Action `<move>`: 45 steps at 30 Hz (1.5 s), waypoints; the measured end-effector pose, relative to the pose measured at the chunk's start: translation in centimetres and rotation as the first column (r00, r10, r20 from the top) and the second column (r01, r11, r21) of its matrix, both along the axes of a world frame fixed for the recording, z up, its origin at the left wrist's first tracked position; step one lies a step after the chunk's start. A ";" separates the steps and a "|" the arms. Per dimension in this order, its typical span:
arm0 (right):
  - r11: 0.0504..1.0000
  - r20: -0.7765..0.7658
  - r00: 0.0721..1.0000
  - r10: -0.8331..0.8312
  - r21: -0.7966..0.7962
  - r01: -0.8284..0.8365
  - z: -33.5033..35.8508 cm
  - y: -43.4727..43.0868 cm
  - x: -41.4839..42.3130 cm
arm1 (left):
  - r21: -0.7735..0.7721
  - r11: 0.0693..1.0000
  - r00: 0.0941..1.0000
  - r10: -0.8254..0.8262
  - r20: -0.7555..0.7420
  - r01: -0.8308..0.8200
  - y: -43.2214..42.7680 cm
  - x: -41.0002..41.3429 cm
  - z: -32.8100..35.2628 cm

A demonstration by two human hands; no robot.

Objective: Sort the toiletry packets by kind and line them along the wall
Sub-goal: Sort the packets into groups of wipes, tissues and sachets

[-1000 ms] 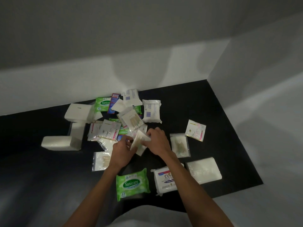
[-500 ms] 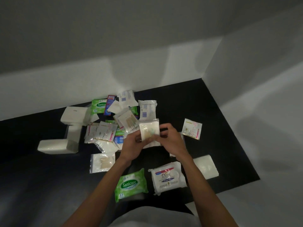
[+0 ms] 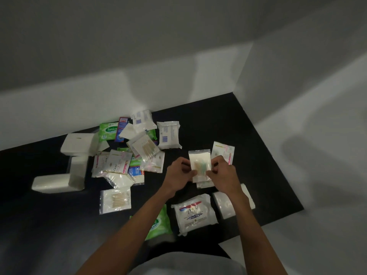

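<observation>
Hands in close now: left hand [image 3: 178,172] and right hand [image 3: 223,171] each pinch a side edge of the clear swab packet [image 3: 199,162], fingers [image 3: 184,163] curled tight on it. They hold it flat and face-up, probably to read its kind before grouping. It's just above the tabletop [image 3: 208,120], toward the right edge, well short of the wall [image 3: 158,86]. Thin, glossy, crinkly plastic, slim sticks inside. Mixed heap [image 3: 129,161] of soft sachets and wipe packs lies unsorted toward the far-left.

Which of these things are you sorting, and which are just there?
Sorting job: held clear packet, left hand, right hand, green Sanicare pack, Dove wipes pack, cotton-bud bag, white tissue pack, wall.
Just there: black floor, grey clothing.
</observation>
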State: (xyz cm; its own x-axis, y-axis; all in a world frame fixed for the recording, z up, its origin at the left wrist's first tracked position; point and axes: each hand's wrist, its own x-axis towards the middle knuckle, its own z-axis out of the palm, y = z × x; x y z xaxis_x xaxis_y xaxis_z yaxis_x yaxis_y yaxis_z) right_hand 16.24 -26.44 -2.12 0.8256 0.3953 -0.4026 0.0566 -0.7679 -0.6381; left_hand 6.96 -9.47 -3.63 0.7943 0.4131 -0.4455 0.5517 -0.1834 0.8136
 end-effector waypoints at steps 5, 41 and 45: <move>0.995 0.033 0.999 -0.002 -0.098 0.005 -1.8 -0.2 -0.1 | 0.088 0.994 0.995 -0.065 -0.076 0.071 -1.0 1.0 -1.3; 0.883 0.093 0.956 0.276 -0.416 -0.215 -1.4 -0.6 10.9 | 0.235 0.940 0.968 -0.226 -0.106 0.246 -2.4 1.6 -5.2; 0.890 0.068 0.978 0.195 -0.431 -0.148 -2.3 -1.0 11.3 | 0.221 0.946 0.970 -0.219 -0.102 0.237 -2.7 1.9 -5.4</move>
State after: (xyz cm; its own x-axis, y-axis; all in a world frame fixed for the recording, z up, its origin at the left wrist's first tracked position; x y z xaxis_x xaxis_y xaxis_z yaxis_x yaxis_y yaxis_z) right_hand 27.57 -27.43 -4.43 0.8075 0.3472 -0.4768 0.2607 -0.9352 -0.2395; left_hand 8.86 -12.18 -8.98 0.8470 0.3236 -0.4218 0.5313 -0.4887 0.6920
